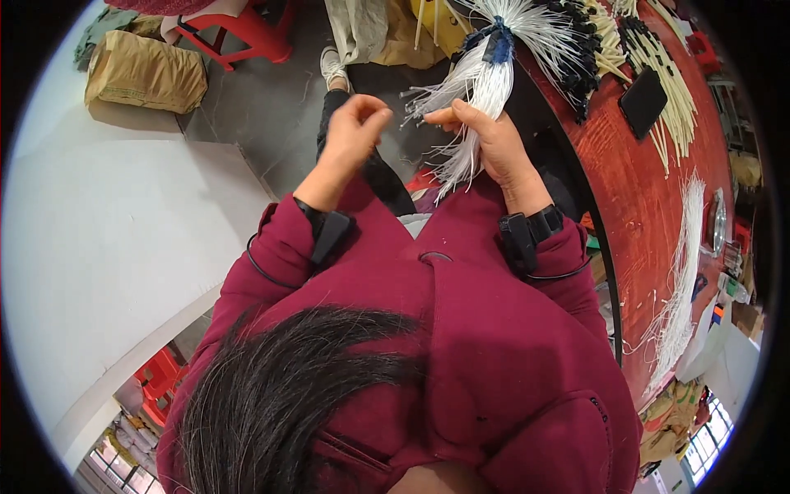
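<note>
A thick bundle of thin white cords (492, 78) hangs over the table's edge, tied near its top with a strip of blue denim cloth (498, 43). My right hand (496, 144) is at the lower part of this bundle, with fingers bent round some of the cords and the thumb over the index finger. The loose cord ends fan out to the left of and below that hand. My left hand (354, 136) is held apart from the bundle, to its left, slightly blurred. Its fingers are curled and pressed to the thumb; anything between them is too small to make out.
The red table (634, 202) on the right bears a black phone (643, 103), pale sticks (679, 107), black-tipped pieces and a long bunch of white strands (681, 276). A white board (132, 247) stands at left, with a brown paper sack (146, 72) and red stool (247, 34) beyond.
</note>
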Motion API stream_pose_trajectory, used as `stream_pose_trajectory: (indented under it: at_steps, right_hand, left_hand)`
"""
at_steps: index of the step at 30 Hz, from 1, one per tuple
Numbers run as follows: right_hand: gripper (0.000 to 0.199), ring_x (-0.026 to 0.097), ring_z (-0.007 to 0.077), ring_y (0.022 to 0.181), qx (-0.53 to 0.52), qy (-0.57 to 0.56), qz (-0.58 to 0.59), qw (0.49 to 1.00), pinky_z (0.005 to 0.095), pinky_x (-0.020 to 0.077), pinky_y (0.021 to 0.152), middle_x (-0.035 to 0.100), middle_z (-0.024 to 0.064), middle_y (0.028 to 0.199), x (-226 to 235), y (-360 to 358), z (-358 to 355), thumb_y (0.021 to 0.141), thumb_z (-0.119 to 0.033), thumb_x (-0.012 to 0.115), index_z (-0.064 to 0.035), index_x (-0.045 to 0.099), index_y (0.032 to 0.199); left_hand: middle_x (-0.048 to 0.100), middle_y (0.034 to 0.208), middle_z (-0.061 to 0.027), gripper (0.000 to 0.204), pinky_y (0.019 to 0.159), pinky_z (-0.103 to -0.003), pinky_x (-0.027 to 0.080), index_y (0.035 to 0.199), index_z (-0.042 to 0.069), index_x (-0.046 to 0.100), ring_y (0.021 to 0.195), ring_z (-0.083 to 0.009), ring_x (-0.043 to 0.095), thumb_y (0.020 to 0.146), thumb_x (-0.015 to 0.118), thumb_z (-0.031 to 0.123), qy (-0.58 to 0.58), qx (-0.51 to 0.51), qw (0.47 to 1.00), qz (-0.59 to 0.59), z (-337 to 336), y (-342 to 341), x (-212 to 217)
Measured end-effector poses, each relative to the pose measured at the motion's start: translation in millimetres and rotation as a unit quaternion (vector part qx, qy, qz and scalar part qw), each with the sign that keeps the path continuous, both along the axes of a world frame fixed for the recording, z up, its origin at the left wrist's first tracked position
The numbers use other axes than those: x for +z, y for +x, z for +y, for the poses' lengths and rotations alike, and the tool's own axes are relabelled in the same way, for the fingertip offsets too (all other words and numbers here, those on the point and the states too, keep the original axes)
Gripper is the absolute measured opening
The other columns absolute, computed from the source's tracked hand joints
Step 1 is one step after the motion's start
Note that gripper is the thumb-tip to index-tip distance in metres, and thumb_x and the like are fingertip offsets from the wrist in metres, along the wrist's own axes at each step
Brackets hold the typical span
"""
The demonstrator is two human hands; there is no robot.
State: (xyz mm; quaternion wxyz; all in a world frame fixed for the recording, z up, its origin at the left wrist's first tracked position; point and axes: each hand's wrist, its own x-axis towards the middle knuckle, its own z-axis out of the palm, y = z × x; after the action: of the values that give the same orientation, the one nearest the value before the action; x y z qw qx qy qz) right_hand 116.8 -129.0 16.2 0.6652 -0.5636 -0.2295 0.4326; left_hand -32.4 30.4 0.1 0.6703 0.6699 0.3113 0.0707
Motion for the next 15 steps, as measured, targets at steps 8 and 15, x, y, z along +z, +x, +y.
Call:
stream_pose_trajectory:
  at_steps: [8, 15]
  right_hand:
    - [0.033, 0.055, 0.012, 0.08, -0.014, 0.018, 0.068, 0.997, 0.0266, 0.0436, 0.077, 0.068, 0.009, 0.093, -1, -2, -1, 0.092, -0.026, 0.055, 0.0035, 0.069, 0.094]
    - [0.03, 0.055, 0.0098, 0.08, -0.03, -0.031, -0.016, 0.999, 0.0252, 0.0431, 0.073, 0.068, 0.006, 0.084, -3, -4, 1, 0.092, -0.025, 0.055, 0.0009, 0.069, 0.088]
  left_hand:
    - [0.061, 0.074, 0.0013, 0.015, 0.048, -0.018, 0.036, 0.088, 0.005, 0.063, 0.053, -0.0037, 0.048, 0.087, 0.065, 0.02, -0.063, -0.151, 0.986, 0.012, -38, 10, 19]
    - [0.062, 0.07, 0.0001, 0.013, 0.045, -0.016, 0.035, 0.086, 0.004, 0.064, 0.051, -0.0025, 0.048, 0.088, 0.065, 0.017, -0.193, -0.067, 0.979, 0.018, -30, -26, 42]
